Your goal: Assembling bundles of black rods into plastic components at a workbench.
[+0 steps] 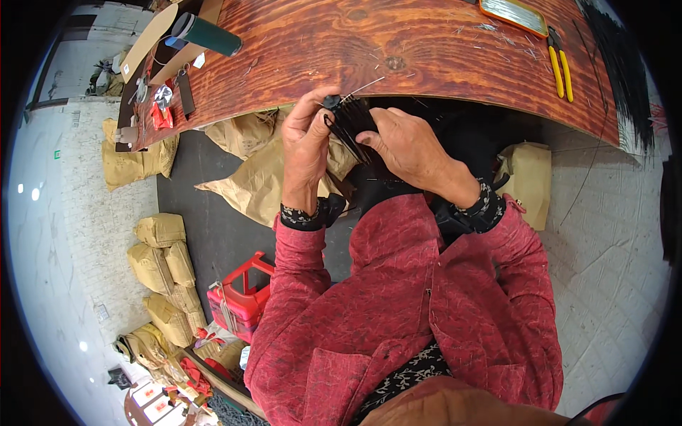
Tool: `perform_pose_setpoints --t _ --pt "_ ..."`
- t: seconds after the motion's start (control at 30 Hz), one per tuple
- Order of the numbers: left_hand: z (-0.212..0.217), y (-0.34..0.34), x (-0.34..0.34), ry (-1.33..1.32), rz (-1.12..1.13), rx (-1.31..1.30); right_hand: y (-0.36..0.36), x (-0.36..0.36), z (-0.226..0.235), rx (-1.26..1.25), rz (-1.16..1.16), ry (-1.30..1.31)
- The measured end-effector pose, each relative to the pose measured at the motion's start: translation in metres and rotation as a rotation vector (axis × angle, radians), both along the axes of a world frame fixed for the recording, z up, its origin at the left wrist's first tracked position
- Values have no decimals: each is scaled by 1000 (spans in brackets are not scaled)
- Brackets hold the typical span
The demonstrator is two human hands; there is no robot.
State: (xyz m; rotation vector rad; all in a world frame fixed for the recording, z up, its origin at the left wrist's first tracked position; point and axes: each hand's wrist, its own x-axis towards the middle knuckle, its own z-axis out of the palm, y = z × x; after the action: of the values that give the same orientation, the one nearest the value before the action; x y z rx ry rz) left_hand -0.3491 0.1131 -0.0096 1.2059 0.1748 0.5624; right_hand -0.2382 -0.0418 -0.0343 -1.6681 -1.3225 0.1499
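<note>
Just off the table's near edge, both hands are at a bundle of thin black strands (348, 131), some bent into loops. My left hand (305, 135) is closed on its left end, thumb and fingers pinching near a small dark knob-like piece (331, 101). My right hand (419, 149) is bent over the other side of the bundle, thumb pressed toward the fingers. A thin light-coloured pin or wire (368, 86) sticks up from the bundle toward the table. How the strands are joined is hidden by the fingers.
The reddish wooden table (298, 53) carries yellow-handled cutters (560, 71), a yellow-rimmed tin (515, 15), a green tumbler (209, 34) and wire scraps. Long black strands (618, 71) lie at its right end. Brown paper sacks (163, 263) and a red plastic stool (245, 298) stand left.
</note>
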Motion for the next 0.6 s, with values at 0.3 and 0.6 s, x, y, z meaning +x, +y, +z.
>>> perform_pose_setpoints --t 0.3,0.6 --pt "-13 20 -2 -38 -168 3 7 20 -4 31 222 60" --pt "-31 21 11 -142 -274 -89 9 15 -12 11 209 55"
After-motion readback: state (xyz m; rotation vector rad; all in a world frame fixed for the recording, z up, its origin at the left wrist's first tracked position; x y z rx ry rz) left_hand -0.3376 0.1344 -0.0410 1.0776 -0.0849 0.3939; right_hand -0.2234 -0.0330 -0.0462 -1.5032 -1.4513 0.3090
